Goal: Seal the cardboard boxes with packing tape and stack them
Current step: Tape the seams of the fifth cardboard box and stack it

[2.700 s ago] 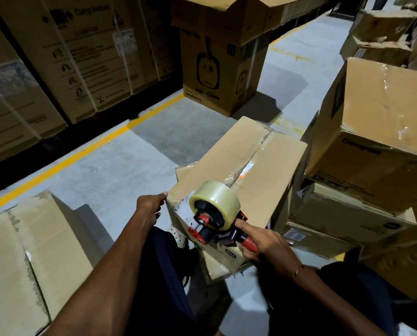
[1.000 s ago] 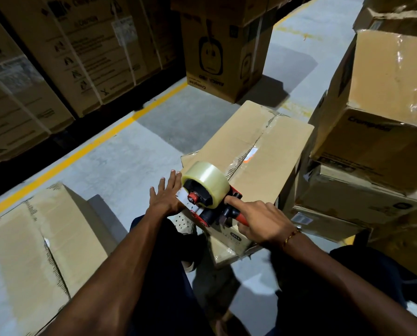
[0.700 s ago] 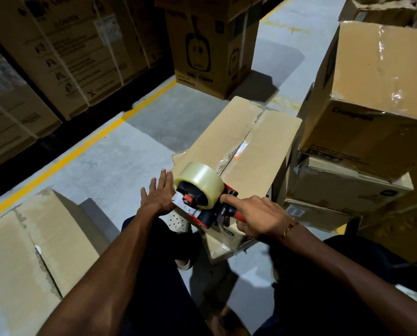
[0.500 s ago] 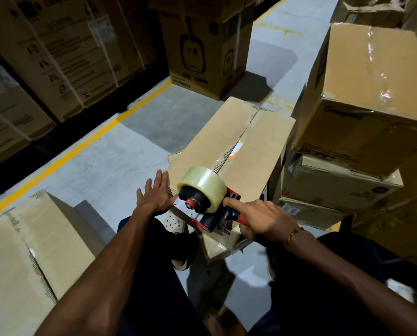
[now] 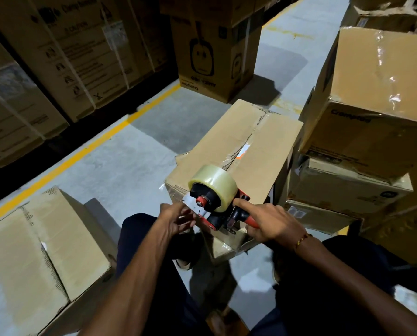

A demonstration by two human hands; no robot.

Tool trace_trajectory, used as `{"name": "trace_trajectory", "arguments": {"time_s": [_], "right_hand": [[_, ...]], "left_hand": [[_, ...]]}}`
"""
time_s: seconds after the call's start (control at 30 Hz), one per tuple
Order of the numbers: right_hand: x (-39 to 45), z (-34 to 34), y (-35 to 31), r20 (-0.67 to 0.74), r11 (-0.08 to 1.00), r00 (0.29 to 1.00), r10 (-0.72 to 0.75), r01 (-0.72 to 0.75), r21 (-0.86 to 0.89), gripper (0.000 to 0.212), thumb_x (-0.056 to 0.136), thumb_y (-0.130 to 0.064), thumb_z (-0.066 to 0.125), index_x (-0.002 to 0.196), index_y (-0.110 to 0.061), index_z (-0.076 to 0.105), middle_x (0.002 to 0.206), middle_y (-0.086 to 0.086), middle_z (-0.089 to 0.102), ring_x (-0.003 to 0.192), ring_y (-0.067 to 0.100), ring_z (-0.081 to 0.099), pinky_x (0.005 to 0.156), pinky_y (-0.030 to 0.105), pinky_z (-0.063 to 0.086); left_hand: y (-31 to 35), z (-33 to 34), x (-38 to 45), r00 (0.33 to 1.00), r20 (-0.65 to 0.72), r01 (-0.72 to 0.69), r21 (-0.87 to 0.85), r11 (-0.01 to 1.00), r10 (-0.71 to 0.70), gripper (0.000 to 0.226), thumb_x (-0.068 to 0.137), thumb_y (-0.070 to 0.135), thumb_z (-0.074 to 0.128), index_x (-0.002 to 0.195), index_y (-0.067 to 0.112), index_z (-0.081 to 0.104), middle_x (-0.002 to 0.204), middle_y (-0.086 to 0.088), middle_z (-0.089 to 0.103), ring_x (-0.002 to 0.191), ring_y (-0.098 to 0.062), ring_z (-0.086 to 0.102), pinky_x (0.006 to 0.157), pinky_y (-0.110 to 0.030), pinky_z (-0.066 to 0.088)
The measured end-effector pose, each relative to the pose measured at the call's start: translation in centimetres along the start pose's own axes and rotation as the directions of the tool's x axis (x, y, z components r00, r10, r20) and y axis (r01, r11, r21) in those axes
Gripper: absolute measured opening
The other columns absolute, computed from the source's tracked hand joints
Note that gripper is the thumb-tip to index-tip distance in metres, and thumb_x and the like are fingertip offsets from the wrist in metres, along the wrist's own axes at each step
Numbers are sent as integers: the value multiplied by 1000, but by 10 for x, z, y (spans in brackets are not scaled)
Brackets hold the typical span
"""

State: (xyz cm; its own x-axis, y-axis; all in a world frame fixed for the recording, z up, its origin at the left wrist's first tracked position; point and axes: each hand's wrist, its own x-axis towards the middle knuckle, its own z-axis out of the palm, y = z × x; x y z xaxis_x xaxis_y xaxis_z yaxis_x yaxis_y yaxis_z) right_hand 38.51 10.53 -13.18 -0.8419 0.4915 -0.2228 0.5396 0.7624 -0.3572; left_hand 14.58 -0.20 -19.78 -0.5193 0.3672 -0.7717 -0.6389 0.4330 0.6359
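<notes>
- While the right hand [image 5: 271, 225] grips the red handle of the tape gun [image 5: 220, 204], its forefinger lies straight along the top of the frame toward the clear roll [image 5: 214, 184].
- Just left of the gun, the left hand [image 5: 178, 218] has its fingers loosely spread at the gun's front plate; it is blurred, and I cannot tell whether it pinches the tape end or only touches it.
- Under the gun stands the box [image 5: 239, 151], its flaps closed; the gun sits at the box's near edge, by the near left corner, right in front of the person's knees.
- From the gun, the box's centre seam [image 5: 248, 139] runs away and slightly rightward to the far edge, already bearing some clear tape and an orange mark part-way along.
- That seam is the long axis the coming stroke probably turns on: a push away from the body along it, with the right hand driving and the left, nearer the near edge, holding the tape end down.
- Right of the box, touching or nearly so, rises a stack [image 5: 367, 122] of taped boxes, the likely place for this one once sealed.
- Left of the box, across bare floor [image 5: 110, 170], another box [image 5: 40, 251] lies with its seam showing.
</notes>
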Motion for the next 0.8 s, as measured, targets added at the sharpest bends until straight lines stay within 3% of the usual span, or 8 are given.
{"name": "trace_trajectory", "arguments": {"time_s": [0.03, 0.1, 0.2, 0.37, 0.5, 0.63, 0.8], "right_hand": [[0, -1, 0, -3, 1000, 1000, 2, -2, -2, 72, 89, -29, 57, 145, -55, 18, 121, 0, 67, 103, 35, 62, 83, 45, 51], [0, -4, 0, -9, 1000, 1000, 5, -5, -9, 71, 90, -28, 56, 145, -54, 18, 124, 1, 67, 102, 36, 63, 82, 44, 52], [1, -4, 0, -17, 1000, 1000, 5, -5, -30, 70, 92, -28, 56, 145, -53, 18, 127, 2, 67, 103, 36, 63, 80, 41, 50], [1, 1, 2, -18, 1000, 1000, 5, -6, -20, 71, 92, -29, 56, 148, -52, 18, 122, -1, 67, 99, 33, 62, 80, 40, 48], [0, 4, 3, -23, 1000, 1000, 12, -12, -16, 71, 94, -28, 56, 152, -49, 20, 121, -1, 65, 101, 29, 58, 77, 35, 36], [-3, 3, 1, -18, 1000, 1000, -12, 12, 13, 68, 97, -29, 57, 154, -46, 24, 123, -2, 63, 107, 24, 55, 83, 34, 36], [-3, 3, 0, -16, 1000, 1000, -21, 21, -1, 68, 96, -24, 55, 155, -43, 26, 111, -2, 60, 91, 18, 45, 79, 35, 33]], "left_hand": [[-7, 3, -5, 1000, 27, 11, -27, 1000, -10, 6, 92, 1, 61, 92, -2, 56, 59, -13, 61, 56, -29, 64, 52, -36, 58], [-15, 8, -14, 995, 97, 20, -94, 995, -11, 12, 94, -2, 59, 82, 3, 59, 62, -13, 61, 59, -27, 59, 47, -31, 56], [-15, 10, -15, 993, 114, -18, -137, 990, 34, 13, 96, 1, 59, 86, 8, 60, 75, -13, 64, 68, -26, 61, 46, -29, 56], [-15, 12, -12, 991, 126, -27, -198, 980, 52, 9, 93, -1, 62, 89, 7, 63, 82, -15, 68, 75, -27, 63, 59, -34, 62], [-17, 15, -16, 993, 82, -70, -181, 981, 86, 12, 94, 0, 60, 84, 6, 63, 72, -13, 68, 62, -23, 64, 53, -29, 60], [-14, 23, -29, 991, 87, -81, -205, 976, 100, 16, 100, 10, 58, 84, 8, 62, 57, -6, 67, 41, -16, 63, 38, -23, 50], [-7, 30, -30, 996, 90, 8, -314, 949, 21, 23, 105, 16, 41, 92, 10, 59, 81, -9, 58, 61, -22, 57, 42, -25, 53]]}}
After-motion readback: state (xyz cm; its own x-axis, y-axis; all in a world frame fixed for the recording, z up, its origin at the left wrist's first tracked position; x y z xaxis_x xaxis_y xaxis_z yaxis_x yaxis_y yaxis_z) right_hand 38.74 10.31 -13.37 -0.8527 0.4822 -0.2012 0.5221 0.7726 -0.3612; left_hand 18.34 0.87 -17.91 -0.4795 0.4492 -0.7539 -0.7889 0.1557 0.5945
